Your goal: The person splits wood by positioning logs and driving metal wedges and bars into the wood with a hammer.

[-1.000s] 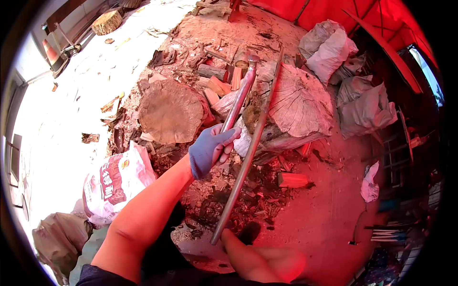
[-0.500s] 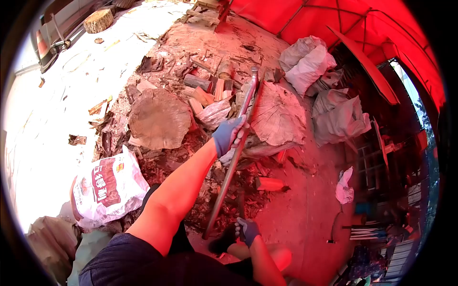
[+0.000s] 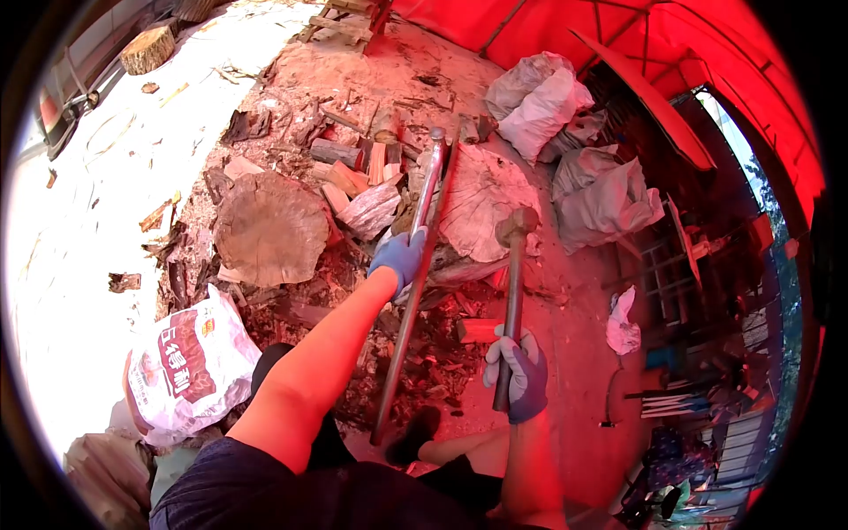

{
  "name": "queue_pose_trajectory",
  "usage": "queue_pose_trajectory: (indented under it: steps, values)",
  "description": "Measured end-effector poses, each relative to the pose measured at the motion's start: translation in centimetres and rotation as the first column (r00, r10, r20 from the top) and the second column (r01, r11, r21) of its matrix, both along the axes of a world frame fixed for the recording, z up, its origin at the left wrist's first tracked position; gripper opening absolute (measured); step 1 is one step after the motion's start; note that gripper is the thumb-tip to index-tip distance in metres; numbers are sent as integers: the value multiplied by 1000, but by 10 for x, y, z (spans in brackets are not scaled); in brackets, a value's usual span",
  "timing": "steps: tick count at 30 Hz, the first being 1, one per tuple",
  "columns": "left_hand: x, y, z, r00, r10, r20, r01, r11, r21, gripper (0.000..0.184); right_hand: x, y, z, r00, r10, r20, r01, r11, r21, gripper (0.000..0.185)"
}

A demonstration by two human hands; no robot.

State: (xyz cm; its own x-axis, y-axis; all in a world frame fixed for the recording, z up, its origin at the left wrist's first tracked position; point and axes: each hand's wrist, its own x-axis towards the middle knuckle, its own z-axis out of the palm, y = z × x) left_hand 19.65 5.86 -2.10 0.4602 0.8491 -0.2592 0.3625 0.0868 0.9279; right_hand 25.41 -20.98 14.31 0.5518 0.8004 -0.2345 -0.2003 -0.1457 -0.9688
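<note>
Head view: I am listing left hand (image 3: 399,259), wrapped round silver bar (image 3: 428,185), beside long pole (image 3: 403,352); right hand (image 3: 519,371), gripping hammer (image 3: 513,300), head uppermost, right of pole. Step, I am judging: holding both tools; moving is calling for firm grips.

White sack (image 3: 231,349), lower L, bears lg. Chinese chars. (image 3: 175,360) ending "得利" on dk. red panel (image 3: 199,375); sm. print illegible.

We observed a hammer (image 3: 515,287) at right, its blocky head far and dark handle near; to its left, a silvery bar (image 3: 428,181), knobbed at its far end, slanted beside a longer, duller rod (image 3: 405,340).
</note>
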Motion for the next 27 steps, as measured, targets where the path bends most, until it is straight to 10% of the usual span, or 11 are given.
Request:
queue_pose_trajectory:
  steps: [16, 20, 27]
  values:
    - [-5, -17, 44, 980, -89, -176, 94, 995, 17, 66, 49, 188, 6, 820, 125, 558, -20, 981, -191, 44]
    - [-7, -15, 45, 976, -95, -197, 105, 994, 41, 65, 52, 212, 22, 934, 91, 345, 46, 928, -370, 47]
    - [-6, -14, 47, 977, -106, -186, 113, 993, 27, 65, 44, 197, 50, 841, 5, 541, -31, 999, 39, 44]
